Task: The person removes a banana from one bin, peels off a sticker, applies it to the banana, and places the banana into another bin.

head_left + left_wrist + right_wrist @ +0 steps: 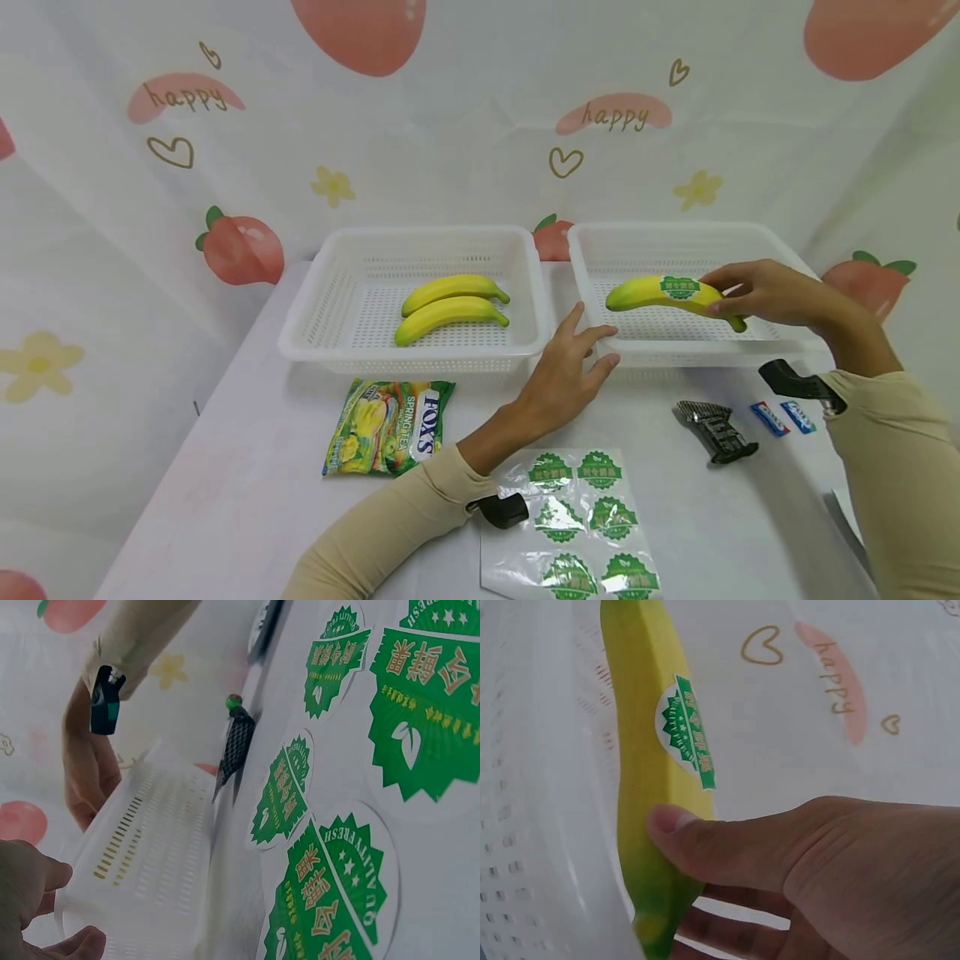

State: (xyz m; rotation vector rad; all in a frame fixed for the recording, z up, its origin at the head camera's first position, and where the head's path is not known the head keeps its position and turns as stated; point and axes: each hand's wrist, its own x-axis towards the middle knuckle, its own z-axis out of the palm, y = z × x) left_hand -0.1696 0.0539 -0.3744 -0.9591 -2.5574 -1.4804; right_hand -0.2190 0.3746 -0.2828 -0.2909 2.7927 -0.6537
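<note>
Right wrist view crops the stickered yellow banana (649,787) at both ends; the right hand (772,292) pinches its stem end over the right white plastic basket (600,242). The left white basket (330,275) holds two bare yellow bananas (450,307). The left hand (562,379), fingers spread loosely, touches the right basket's near rim.

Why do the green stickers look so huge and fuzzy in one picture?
In the left wrist view the camera sits very close to the sticker sheet, so the stickers fill the frame, tilted and a little soft. In the head view the same sheet looks small and shiny with glare. In the right wrist view the banana in the right hand is sharp, but the basket behind is washed out.
</note>
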